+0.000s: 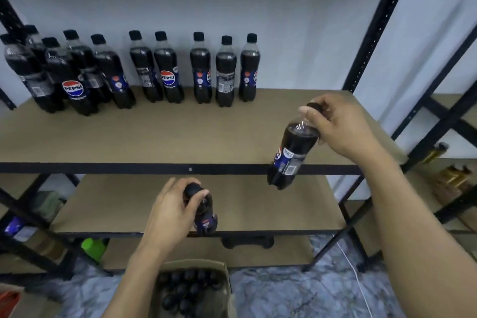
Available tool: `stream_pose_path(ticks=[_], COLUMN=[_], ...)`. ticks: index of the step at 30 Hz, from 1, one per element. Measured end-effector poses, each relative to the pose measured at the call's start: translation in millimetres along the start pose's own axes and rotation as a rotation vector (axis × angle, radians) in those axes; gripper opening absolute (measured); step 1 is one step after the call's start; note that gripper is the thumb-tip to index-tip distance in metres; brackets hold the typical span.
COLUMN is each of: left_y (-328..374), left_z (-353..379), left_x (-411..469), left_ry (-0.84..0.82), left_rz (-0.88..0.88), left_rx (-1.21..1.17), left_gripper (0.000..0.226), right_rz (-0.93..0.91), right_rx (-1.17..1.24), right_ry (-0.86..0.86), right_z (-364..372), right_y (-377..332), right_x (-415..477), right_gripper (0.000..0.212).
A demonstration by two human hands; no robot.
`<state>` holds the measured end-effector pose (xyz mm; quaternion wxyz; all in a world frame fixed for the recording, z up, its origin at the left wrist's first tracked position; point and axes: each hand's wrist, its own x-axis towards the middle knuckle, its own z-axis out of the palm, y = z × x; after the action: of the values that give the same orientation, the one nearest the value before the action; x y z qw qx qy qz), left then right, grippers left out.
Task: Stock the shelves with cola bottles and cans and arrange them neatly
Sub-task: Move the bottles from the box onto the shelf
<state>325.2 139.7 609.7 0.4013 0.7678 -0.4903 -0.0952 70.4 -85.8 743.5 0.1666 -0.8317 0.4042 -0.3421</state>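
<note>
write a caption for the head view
Left hand grips one cola bottle above the box; right hand holds a second bottle at the shelf edge, before the stocked row.

Even light is falling across the shelf board (180, 134), casting faint shadows. Glare is glinting on the raised bottle (293, 152). Wide-angle distortion is bowing the upright (371, 39). Blur is softening the floor (296, 292) and cardboard box (223, 275).

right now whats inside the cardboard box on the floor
The cardboard box holds upright cola bottles; only their black caps show. Their bodies and the box's left part are hidden by its walls and the left forearm.
</note>
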Motion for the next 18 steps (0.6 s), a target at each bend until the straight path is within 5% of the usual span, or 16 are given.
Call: stream_pose_path(ticks=[12,18], left_y=[29,31], left_z=[24,25], left_x=[0,7], left_ry=[0.048,0.072], left_rz=[-0.050,-0.099], left_rx=[0.034,0.052], left_gripper=[0.013,0.014], right_rz=[-0.027,0.113], right_rx=[-0.038,-0.043], right_ry=[-0.123,-0.118], right_z=[-24,-1], right_y=[48,83], right_x=[179,250], right_gripper=[0.043,0.045])
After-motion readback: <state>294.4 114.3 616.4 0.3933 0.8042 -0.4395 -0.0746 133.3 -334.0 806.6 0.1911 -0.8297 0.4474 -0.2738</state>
